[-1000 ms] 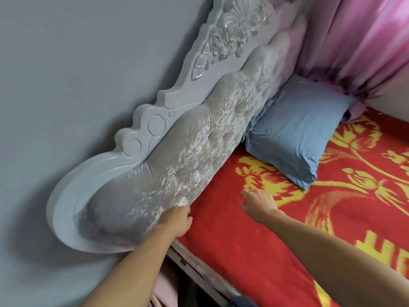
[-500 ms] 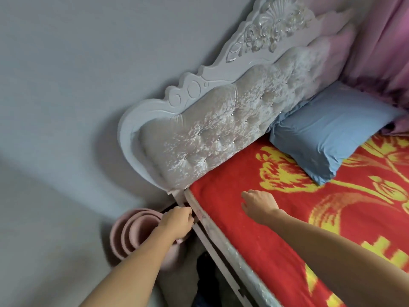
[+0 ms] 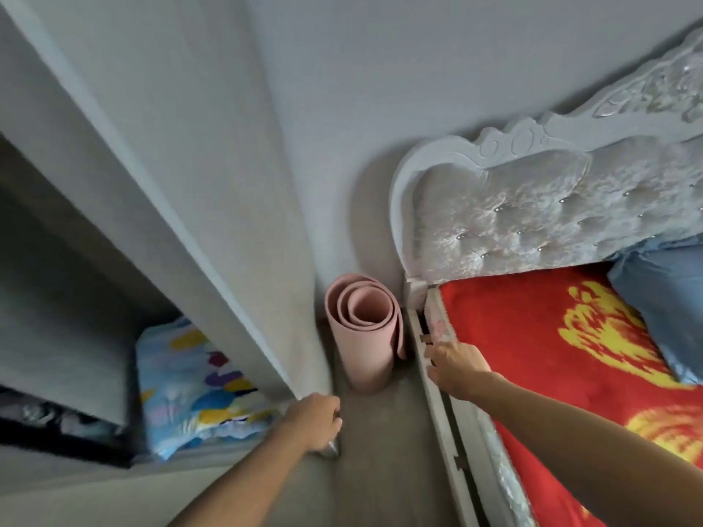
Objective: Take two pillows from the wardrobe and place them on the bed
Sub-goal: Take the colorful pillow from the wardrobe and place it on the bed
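Note:
A blue pillow point(image 3: 662, 310) lies on the red and yellow blanket point(image 3: 532, 336) of the bed, against the tufted headboard point(image 3: 551, 222). Inside the open wardrobe at the left sits a pillow with a light blue, multicoloured print point(image 3: 190, 386). My left hand point(image 3: 315, 420) is curled at the edge of the grey wardrobe door point(image 3: 171, 184), and a bit of shiny metal handle point(image 3: 331, 451) shows under it. Over the bed's side rail, my right hand point(image 3: 456, 365) has its fingers loosely apart and holds nothing.
A rolled pink mat point(image 3: 365, 329) stands on the floor in the narrow gap between wardrobe and bed. Dark items point(image 3: 57, 424) lie on the wardrobe shelf at the far left. The white bed rail point(image 3: 449, 431) runs along the right of the gap.
My view has swung left from the headboard and blue pillow to the wardrobe. My left hand moved from the bed corner to the wardrobe door edge. My right hand drew back to the bed's edge.

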Tool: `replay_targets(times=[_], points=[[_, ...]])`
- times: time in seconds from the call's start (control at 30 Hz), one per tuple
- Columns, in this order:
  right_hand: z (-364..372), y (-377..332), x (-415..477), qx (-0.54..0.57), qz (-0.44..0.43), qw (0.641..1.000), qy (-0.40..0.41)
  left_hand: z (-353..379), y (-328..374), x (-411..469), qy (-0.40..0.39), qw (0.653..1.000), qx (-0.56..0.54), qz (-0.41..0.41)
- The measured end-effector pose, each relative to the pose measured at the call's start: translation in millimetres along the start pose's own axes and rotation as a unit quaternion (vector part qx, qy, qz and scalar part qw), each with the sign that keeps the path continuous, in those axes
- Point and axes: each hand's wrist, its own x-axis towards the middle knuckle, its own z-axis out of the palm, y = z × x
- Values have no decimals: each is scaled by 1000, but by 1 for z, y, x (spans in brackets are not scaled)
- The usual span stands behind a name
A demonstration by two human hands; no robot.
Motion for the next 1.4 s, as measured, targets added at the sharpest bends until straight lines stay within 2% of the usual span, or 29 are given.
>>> replay_targets(times=[0.17, 0.3, 0.47, 0.6, 0.73, 0.93, 1.1, 1.2, 1.4], points=[[17, -98, -9, -15, -28, 999, -25, 27, -96, -68, 8, 997, -65, -34], [45, -192, -22, -16, -26, 998, -56, 36, -191, -125, -3, 995, -71, -68], [76, -321, -23, -54, -125, 986, -101, 51, -297, -195, -3, 983, -102, -152], [79, -400, 2, -59, -148, 981, -110, 65, -355, -225, -9, 973, -117, -200], [75, -445, 40, -64, -146, 980, -120, 72, -393, -232, -11, 962, -159, -220], [84, -469, 121, -66, -110, 983, -134, 62, -447, -191, -8, 954, -186, -234], [117, -490, 214, -34, -67, 979, -191, 49, -502, -118, -35, 952, -195, -235], [138, -502, 267, -19, -68, 979, -192, 36, -538, -61, -38, 951, -201, -232], [158, -508, 372, -13, -66, 983, -171, 22, -580, 40, 32, 925, -281, -253]])
